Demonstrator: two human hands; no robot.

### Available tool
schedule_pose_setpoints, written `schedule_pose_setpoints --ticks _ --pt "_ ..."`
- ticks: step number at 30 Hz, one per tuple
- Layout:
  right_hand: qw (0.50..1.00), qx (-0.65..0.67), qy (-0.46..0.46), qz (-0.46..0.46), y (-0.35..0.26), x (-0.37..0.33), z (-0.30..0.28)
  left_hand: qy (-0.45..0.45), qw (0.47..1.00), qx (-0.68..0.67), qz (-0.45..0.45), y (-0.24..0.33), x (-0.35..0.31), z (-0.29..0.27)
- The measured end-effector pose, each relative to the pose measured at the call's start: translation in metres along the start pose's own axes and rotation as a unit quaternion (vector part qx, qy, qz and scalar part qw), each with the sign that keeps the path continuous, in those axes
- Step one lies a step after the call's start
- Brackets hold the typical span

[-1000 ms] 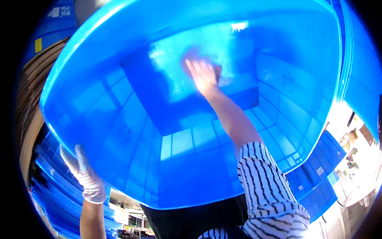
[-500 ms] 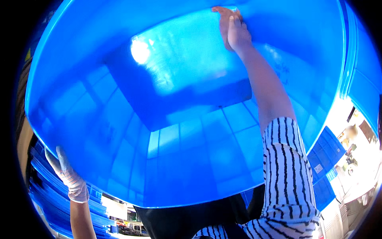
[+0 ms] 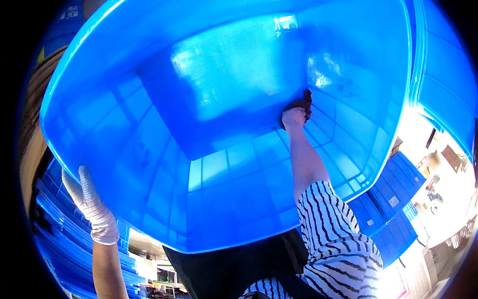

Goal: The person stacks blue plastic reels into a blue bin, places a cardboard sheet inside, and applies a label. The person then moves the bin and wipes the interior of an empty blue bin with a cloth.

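Note:
A large blue plastic bin [image 3: 224,204] is tipped toward me, so I look into its inside. My left hand [image 3: 94,207], in a pale knitted glove, grips the bin's rim at the lower left, its thumb and a finger showing along the edge. Deep inside, my right hand [image 3: 295,117] is bare and holds a dark brown cloth [image 3: 304,105] against the near right corner of the bottom. Its fingers are partly hidden by the cloth. Light glares on the shiny bottom.
Stacked blue bins [image 3: 74,239] stand at the lower left. Another blue bin [image 3: 448,74] is close on the right, with more blue crates [image 3: 391,187] below it. A person [image 3: 432,162] is far off at the right in bright light.
My right hand has drawn the cloth from the far right of the bottom back to the near right corner. The bin has shifted slightly in view; my left hand stays on its rim.

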State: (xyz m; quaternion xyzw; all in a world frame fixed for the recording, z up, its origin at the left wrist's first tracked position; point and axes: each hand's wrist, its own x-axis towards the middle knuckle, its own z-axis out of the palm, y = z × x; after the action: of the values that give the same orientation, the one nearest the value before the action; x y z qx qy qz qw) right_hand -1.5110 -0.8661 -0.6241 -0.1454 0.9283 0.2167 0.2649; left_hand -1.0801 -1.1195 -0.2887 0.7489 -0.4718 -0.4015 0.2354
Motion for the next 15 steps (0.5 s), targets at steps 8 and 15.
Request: schedule_pose_setpoints --ticks 8,15 --pt "0.938 0.084 0.156 -0.298 -0.105 -0.083 -0.043 -0.008 1.0 -0.025 0.009 -0.016 0.008 -0.017" --pt "0.936 0.034 0.149 -0.319 0.024 0.046 0.007 0.024 1.0 -0.007 0.005 -0.017 0.01 -0.015"
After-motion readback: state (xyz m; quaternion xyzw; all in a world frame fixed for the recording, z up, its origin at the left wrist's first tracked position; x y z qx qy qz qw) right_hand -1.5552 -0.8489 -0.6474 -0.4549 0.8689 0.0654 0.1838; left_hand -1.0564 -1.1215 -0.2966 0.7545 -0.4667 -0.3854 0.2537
